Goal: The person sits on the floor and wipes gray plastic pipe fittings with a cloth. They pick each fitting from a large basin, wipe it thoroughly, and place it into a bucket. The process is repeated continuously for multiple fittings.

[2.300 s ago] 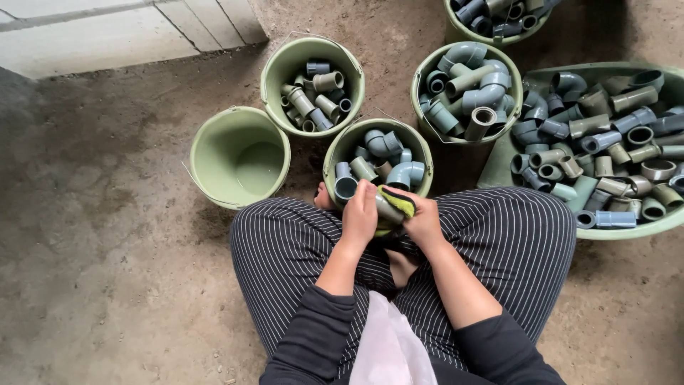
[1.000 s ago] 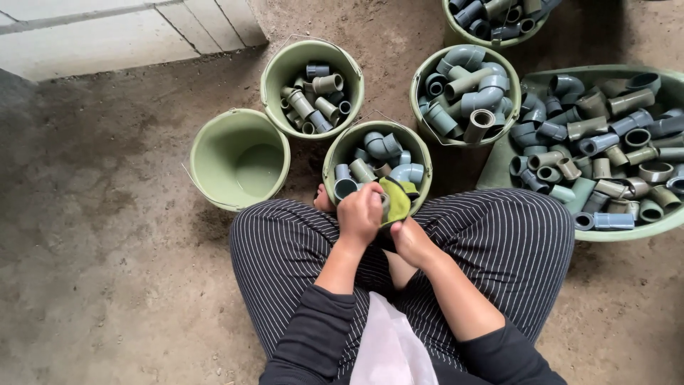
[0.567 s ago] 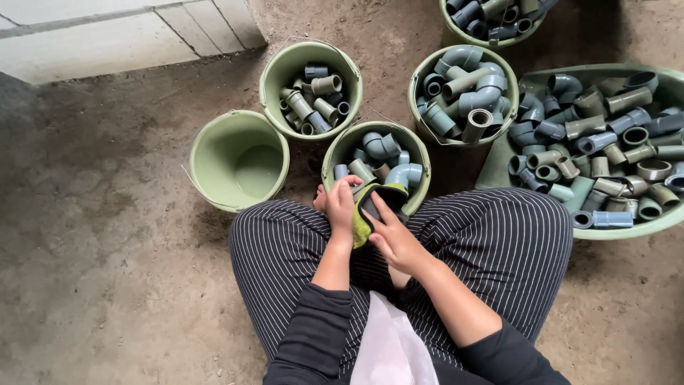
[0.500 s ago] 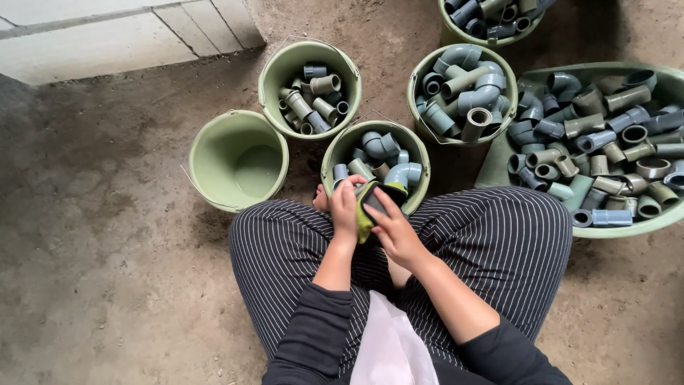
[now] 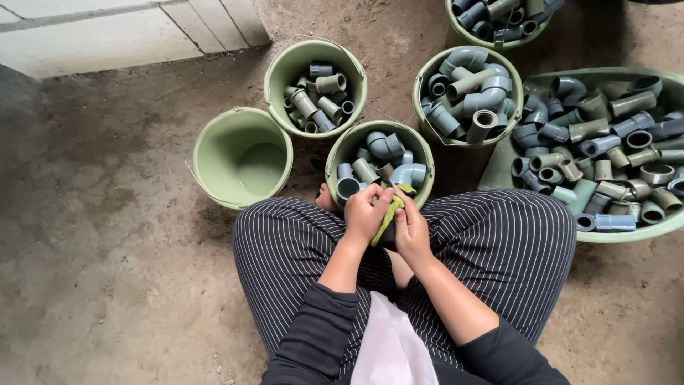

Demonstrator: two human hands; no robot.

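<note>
I sit on the ground with my legs in striped trousers folded in front of me. Both hands meet above my lap, just in front of a green bucket (image 5: 335, 162) of grey pipe fittings. My left hand (image 5: 365, 212) is closed around a fitting that is mostly hidden in my palm. My right hand (image 5: 412, 229) presses a yellow-green scrubbing cloth (image 5: 390, 214) against that fitting. The cloth is pinched between the two hands.
An empty green bucket (image 5: 241, 158) stands at the left. Two more buckets (image 5: 281, 75) (image 5: 425, 78) with fittings stand behind. A wide green basin (image 5: 627, 232) with several fittings lies at the right. A white bag (image 5: 392, 349) rests on my lap. A pale kerb (image 5: 121, 32) runs along the top left.
My hands have stayed above my lap while the cloth shifted from the right side of the fitting to between both hands, with my right hand moving over it.
</note>
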